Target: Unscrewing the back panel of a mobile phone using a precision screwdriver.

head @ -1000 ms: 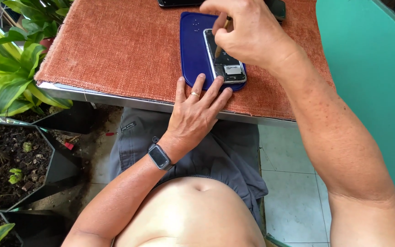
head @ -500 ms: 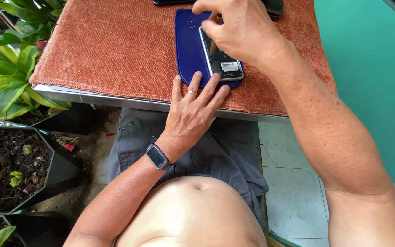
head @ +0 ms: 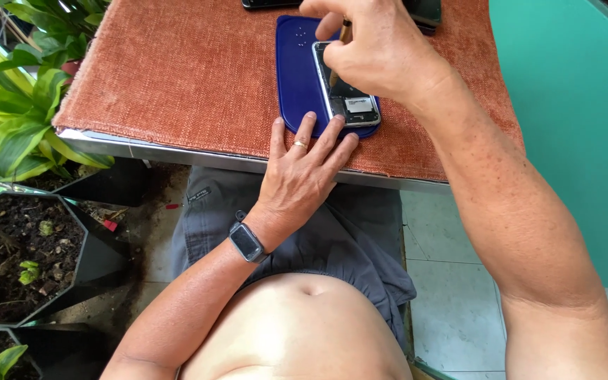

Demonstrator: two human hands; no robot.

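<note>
Grey cloth of my shorts (head: 318, 232) lies nearest, just under the table edge. My left hand (head: 302, 179) rests flat there, fingers spread, fingertips (head: 332, 134) pinning the near end of the opened phone with its back cover off (head: 350, 105) onto the dark blue oblong plastic tray (head: 297, 77). Beyond, my right hand (head: 378, 56) pinches a thin brownish tool (head: 345, 32), tip inside the phone. If it slips, I judge it could gouge the board; light pressure could let the phone skid across the rust-coloured woven mat (head: 177, 77).

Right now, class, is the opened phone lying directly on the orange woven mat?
No, the opened phone lies on a dark blue tray, which itself sits on the orange woven mat.
</note>
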